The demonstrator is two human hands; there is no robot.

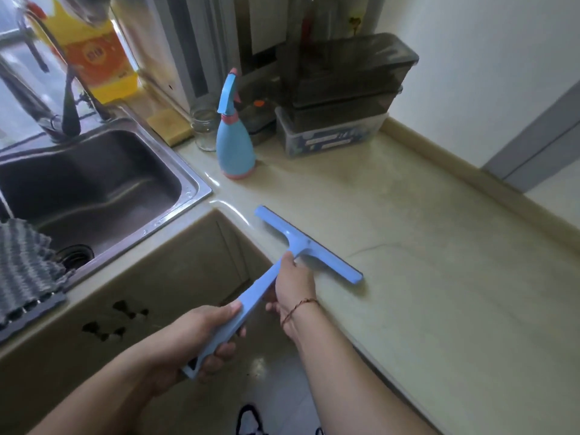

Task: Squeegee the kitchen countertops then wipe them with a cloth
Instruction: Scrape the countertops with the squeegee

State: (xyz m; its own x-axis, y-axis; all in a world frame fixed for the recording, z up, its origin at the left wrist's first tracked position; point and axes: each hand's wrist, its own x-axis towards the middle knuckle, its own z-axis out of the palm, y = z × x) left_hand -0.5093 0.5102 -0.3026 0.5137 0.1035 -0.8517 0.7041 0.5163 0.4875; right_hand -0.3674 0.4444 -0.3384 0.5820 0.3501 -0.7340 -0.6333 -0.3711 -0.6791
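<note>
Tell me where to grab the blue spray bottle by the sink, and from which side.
Grip the spray bottle at its narrow neck, just under the trigger head, where a hand can close round it above the wide belly. It stands upright on the counter. Come from the front right: a jar stands close on its left and stacked boxes crowd behind. Both hands now hold the squeegee, so one must let go.

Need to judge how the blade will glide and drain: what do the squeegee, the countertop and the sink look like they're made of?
Squeegee: looks like moulded plastic, matte light blue all over; the blade edge is hidden.
Countertop: probably polished stone or a solid-surface composite, glossy beige with faint veining and a soft sheen.
Sink: likely stainless steel, brushed grey with streaky reflections and a bright rim.
</note>
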